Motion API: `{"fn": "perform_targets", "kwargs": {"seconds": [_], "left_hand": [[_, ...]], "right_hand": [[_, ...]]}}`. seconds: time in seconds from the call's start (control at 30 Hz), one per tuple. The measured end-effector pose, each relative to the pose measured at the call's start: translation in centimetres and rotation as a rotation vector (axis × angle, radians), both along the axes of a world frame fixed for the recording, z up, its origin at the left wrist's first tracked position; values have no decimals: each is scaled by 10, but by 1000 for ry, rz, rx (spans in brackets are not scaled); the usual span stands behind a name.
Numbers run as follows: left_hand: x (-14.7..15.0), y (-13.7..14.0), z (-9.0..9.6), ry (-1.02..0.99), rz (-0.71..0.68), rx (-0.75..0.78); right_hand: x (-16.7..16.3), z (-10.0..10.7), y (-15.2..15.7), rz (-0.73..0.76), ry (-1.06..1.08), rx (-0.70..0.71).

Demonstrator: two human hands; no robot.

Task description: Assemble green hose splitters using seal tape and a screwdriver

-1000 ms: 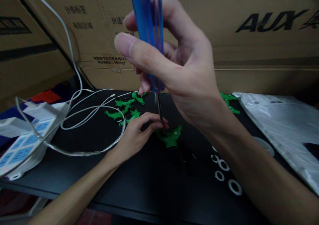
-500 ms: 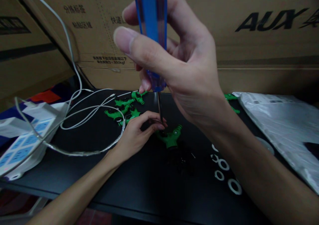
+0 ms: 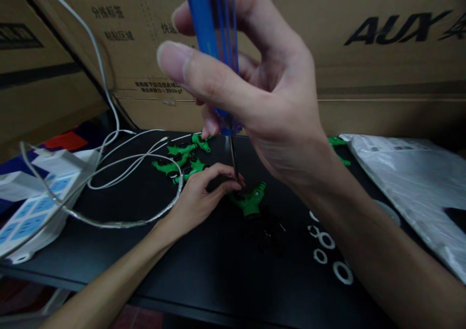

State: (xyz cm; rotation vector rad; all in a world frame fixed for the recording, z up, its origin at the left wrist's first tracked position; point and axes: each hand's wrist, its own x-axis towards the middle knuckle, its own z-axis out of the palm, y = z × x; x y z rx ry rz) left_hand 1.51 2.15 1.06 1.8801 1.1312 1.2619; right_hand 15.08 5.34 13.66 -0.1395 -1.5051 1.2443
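My right hand [image 3: 265,72] is closed around the blue, partly clear handle of a screwdriver [image 3: 214,42]. The steel shaft points down, its tip meeting the fingertips of my left hand [image 3: 204,193]. Those fingers pinch together around the tip, beside one arm of a green Y-shaped hose connector [image 3: 250,200] lying on the black table [image 3: 204,271]. What exactly sits between the left fingertips is hidden. Just in front of the connector lies a cluster of small black parts [image 3: 267,234], too dark to make out singly.
Several green connectors [image 3: 171,164] lie behind my left hand, near a looped white cable [image 3: 124,224]. A white power strip [image 3: 40,207] stands at the left. White rings [image 3: 342,273] and a plastic-wrapped packet [image 3: 407,183] are to the right. Cardboard boxes [image 3: 255,110] wall the back.
The screwdriver handle has turned in my right hand, and its top leans further left. My right thumb has shifted slightly left. My left hand stays almost in place.
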Motion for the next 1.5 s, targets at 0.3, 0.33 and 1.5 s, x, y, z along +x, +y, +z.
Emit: {"fn": "perform_targets", "kwargs": {"seconds": [0.3, 0.33, 1.5], "left_hand": [[0, -2, 2, 77, -28, 14], [0, -2, 3, 62, -24, 9], [-19, 10, -19, 376, -167, 58]], "right_hand": [[0, 2, 1, 23, -2, 9], [0, 1, 0, 17, -2, 3], [76, 41, -5, -230, -357, -178]]}}
